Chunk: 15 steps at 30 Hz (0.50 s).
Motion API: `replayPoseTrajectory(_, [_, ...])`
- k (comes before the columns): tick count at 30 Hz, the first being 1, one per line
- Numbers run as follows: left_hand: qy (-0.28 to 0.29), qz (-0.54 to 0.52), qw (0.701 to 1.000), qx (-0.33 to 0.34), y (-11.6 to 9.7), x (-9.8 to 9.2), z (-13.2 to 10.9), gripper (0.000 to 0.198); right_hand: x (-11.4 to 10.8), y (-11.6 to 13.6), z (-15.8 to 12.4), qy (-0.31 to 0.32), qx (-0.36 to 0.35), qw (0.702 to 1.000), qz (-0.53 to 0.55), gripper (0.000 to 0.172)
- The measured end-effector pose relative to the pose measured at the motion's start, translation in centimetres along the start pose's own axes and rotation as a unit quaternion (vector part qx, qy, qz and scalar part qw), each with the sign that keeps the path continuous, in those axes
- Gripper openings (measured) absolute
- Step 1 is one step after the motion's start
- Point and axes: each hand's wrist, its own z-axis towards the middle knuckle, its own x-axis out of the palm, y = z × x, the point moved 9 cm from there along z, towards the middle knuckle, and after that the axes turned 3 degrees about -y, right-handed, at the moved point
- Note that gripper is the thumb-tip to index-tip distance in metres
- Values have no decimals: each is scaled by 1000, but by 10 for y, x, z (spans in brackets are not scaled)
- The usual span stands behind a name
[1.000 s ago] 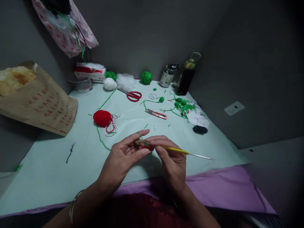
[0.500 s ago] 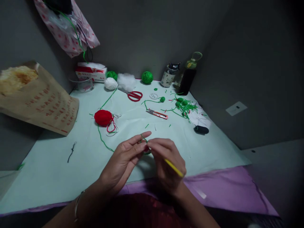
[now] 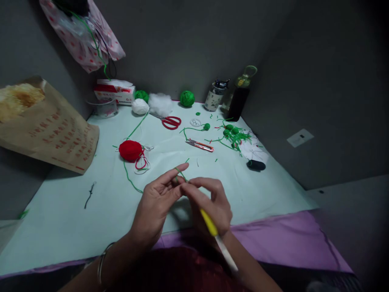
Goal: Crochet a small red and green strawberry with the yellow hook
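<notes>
My left hand (image 3: 154, 205) is closed in a pinch at the near middle of the table, with green yarn (image 3: 182, 175) looped over its raised index finger. In my right hand (image 3: 214, 200) is a crochet hook (image 3: 209, 223) with a yellow and white handle, which slants down toward my right forearm. The fingertips of both hands meet, hiding the hook's tip and the small piece of work between them. From the left, a green strand (image 3: 130, 178) runs past a red yarn ball (image 3: 131, 151) to my left hand.
Red-handled scissors (image 3: 170, 122), thread snips (image 3: 199, 145) and green crocheted bits (image 3: 232, 132) lie farther back. Behind them stand a green yarn ball (image 3: 187, 98), a pen cup (image 3: 213, 97) and a bottle (image 3: 240, 97). A paper bag (image 3: 60, 129) stands left.
My right hand has turned, so the hook's handle now points more downward and shows its white end. My left index finger has risen slightly, and the red and green piece is now hidden.
</notes>
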Motion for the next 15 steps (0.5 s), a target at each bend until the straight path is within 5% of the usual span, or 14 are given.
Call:
replayPoseTrajectory(3, [-11,-45,998,-33,5,4,-3,37,4,11,-8,-7,-76,995,-63,47])
replayPoseTrajectory(8, [29,-91,990,-103,10,14,-5,31,-4,-8,0,-40,53,996,66,38])
replayPoseTrajectory(15, [45,-55,992,-100,5,5,-1,30,-5,-18,6,-19,145,972,186,27])
